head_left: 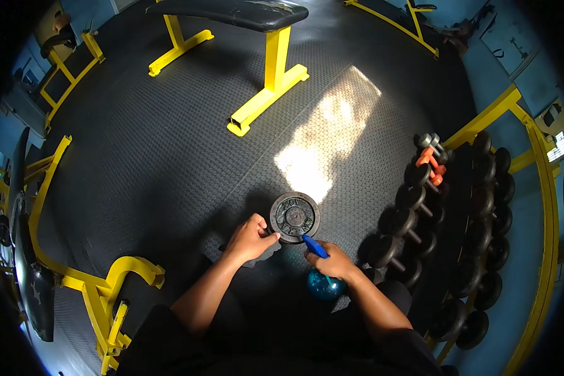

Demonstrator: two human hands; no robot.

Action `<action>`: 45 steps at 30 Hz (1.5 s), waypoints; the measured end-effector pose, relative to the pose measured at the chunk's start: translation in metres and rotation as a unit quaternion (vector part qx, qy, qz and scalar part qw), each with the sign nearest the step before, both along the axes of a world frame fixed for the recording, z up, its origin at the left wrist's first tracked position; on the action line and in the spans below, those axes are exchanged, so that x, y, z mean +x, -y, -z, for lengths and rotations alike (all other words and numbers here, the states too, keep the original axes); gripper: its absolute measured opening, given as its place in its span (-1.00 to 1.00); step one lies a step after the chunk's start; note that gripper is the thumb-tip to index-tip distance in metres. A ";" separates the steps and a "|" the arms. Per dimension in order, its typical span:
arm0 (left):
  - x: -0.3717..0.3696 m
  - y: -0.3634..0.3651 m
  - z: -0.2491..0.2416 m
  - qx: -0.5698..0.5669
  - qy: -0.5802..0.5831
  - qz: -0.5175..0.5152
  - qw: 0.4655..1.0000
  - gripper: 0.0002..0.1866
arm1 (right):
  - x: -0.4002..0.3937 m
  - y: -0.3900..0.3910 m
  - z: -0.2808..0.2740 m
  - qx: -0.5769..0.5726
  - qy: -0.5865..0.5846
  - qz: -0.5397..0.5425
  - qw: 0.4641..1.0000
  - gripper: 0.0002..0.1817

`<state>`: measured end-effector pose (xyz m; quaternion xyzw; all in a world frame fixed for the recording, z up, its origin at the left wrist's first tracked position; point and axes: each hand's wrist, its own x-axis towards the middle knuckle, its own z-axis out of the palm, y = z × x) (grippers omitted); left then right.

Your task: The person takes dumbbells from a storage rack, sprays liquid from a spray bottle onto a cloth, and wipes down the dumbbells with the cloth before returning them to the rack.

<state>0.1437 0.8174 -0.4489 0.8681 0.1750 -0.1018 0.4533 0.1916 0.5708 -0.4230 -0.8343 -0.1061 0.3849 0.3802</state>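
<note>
the step in hand looks like working a slim, bright blue tool (pixel 315 246) against the near edge of a round, dark metal weight plate with raised lettering (pixel 296 217), which sits mid-scene between the hands. the right hand (pixel 334 260) is closed around the tool; the left hand (pixel 249 239) has its fingers curled and its thumb at the plate's left near rim, though i cannot tell whether it pinches the plate or only steadies it. the next move seems to call for a firm left hold and a controlled right wrist. a shiny teal rounded object (pixel 325 286) shows just nearer than the right hand. the floor (pixel 169 138) is black textured matting with a sunlit patch. a black padded bench with yellow metal legs (pixel 232 14) stands far off; dark round-headed dumbbells (pixel 468 276) line the right.
</note>
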 end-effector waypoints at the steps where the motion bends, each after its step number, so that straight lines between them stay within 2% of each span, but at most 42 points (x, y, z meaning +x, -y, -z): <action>1: -0.001 -0.001 0.001 -0.006 0.010 -0.002 1.000 -0.43 | 0.001 0.002 0.000 -0.001 0.000 -0.001 1.000 -0.61; 2: -0.002 -0.001 0.004 -0.007 0.011 -0.003 1.000 -0.43 | 0.003 0.004 0.002 0.010 0.007 0.001 1.000 -0.59; 4: -0.003 -0.002 0.003 0.022 0.039 -0.016 0.999 -0.22 | 0.010 0.012 0.008 0.031 0.036 0.008 0.999 -0.53; 5: -0.004 -0.003 0.002 0.023 0.040 -0.017 0.999 -0.22 | 0.015 0.015 0.013 0.041 0.058 0.014 0.997 -0.48; 6: -0.004 -0.004 -0.008 -0.015 0.006 0.005 1.000 -0.21 | 0.012 0.016 0.017 0.057 0.156 0.076 0.983 -0.41; 7: -0.003 -0.005 -0.014 -0.051 -0.028 0.027 0.998 -0.19 | 0.021 0.016 0.011 0.118 0.095 0.094 0.984 -0.41; 9: -0.009 -0.008 0.020 -0.064 -0.014 0.043 0.997 -0.39 | 0.041 0.025 0.031 0.052 0.196 0.057 0.977 -0.46; 10: -0.010 -0.008 0.006 -0.094 -0.041 0.053 0.993 -0.47 | 0.047 0.026 0.047 0.102 0.203 0.106 0.968 -0.45; 11: -0.010 -0.007 -0.009 -0.121 -0.067 0.063 0.988 -0.55 | 0.054 0.022 0.061 -0.023 0.367 0.085 0.926 -0.39; 13: -0.011 -0.008 -0.001 -0.085 -0.031 0.082 0.993 -0.72 | 0.065 0.021 0.074 -0.029 0.329 0.160 0.930 -0.37; 14: -0.014 -0.010 0.007 -0.057 0.018 0.089 0.994 -0.73 | 0.075 0.023 0.082 0.074 0.216 0.217 0.949 -0.38; 15: -0.017 -0.012 0.012 -0.030 0.065 0.095 0.993 -0.73 | 0.081 0.020 0.095 0.129 0.194 0.306 0.923 -0.48; 16: -0.019 -0.012 0.005 -0.053 0.040 0.091 0.994 -0.72 | 0.088 0.023 0.109 0.118 0.139 0.335 0.924 -0.54; 17: -0.022 -0.014 0.023 -0.042 0.143 0.102 0.984 -0.73 | 0.094 0.030 0.126 0.105 0.082 0.362 0.923 -0.61; 19: -0.021 -0.013 0.016 -0.122 0.093 0.075 0.985 -0.73 | 0.104 0.038 0.180 0.054 0.123 0.364 0.922 -0.72; 21: -0.019 -0.008 -0.002 -0.111 0.074 0.063 0.989 -0.74 | 0.095 0.025 0.159 -0.055 0.191 0.351 0.915 -0.68; 23: -0.018 -0.004 -0.016 -0.034 0.105 0.061 0.992 -0.72 | 0.091 0.014 0.122 -0.122 0.155 0.328 0.924 -0.59; 24: -0.019 -0.001 -0.017 -0.050 0.154 0.058 0.985 -0.65 | 0.094 0.014 0.124 -0.117 0.156 0.327 0.924 -0.59; 25: -0.021 0.005 -0.023 -0.069 0.203 0.039 0.976 -0.50 | 0.097 0.015 0.125 -0.186 0.152 0.296 0.925 -0.59; 26: -0.024 0.011 -0.027 -0.027 0.221 0.028 0.974 -0.45 | 0.101 0.015 0.128 -0.254 0.146 0.263 0.919 -0.60; 27: -0.026 0.013 -0.026 0.015 0.240 0.017 0.971 -0.39 | 0.104 0.014 0.123 -0.250 0.148 0.264 0.920 -0.60; 29: -0.027 0.008 -0.017 0.028 0.227 0.052 0.972 -0.43 | 0.100 0.011 0.100 -0.324 0.166 0.129 0.923 -0.63; 31: -0.029 0.004 -0.015 0.004 0.155 0.104 0.982 -0.46 | 0.097 0.011 0.097 -0.338 0.172 0.136 0.915 -0.65; 32: -0.030 0.002 -0.014 0.018 0.157 0.116 0.981 -0.56 | 0.098 0.012 0.094 -0.326 0.180 0.146 0.916 -0.66; 33: -0.029 0.003 -0.018 0.017 0.157 0.118 0.980 -0.56 | 0.097 0.013 0.090 -0.314 0.189 0.155 0.917 -0.68; 35: -0.026 0.006 -0.024 0.066 0.224 0.062 0.970 -0.67 | 0.098 0.017 0.104 -0.295 0.191 0.176 0.919 -0.69; 37: -0.025 0.005 -0.021 0.076 0.259 0.067 0.961 -0.70 | 0.098 0.017 0.101 -0.276 0.194 0.198 0.920 -0.69; 39: -0.022 0.003 -0.019 0.086 0.296 0.067 0.949 -0.73 | 0.100 0.014 0.094 -0.293 0.122 0.145 0.937 -0.66; 41: -0.023 0.001 -0.016 -0.021 0.224 0.072 0.972 -0.71 | 0.099 0.010 0.086 -0.304 0.158 0.143 0.929 -0.62; 43: -0.024 -0.001 -0.022 -0.030 0.218 0.090 0.971 -0.70 | 0.091 0.001 0.067 -0.322 0.218 0.137 0.911 -0.52; 44: -0.024 -0.002 -0.025 -0.038 0.211 0.108 0.971 -0.68 | 0.091 -0.004 0.047 -0.327 0.217 0.094 0.915 -0.44; 45: -0.024 -0.003 -0.025 -0.039 0.212 0.106 0.971 -0.68 | 0.092 -0.009 0.038 -0.328 0.218 0.091 0.915 -0.44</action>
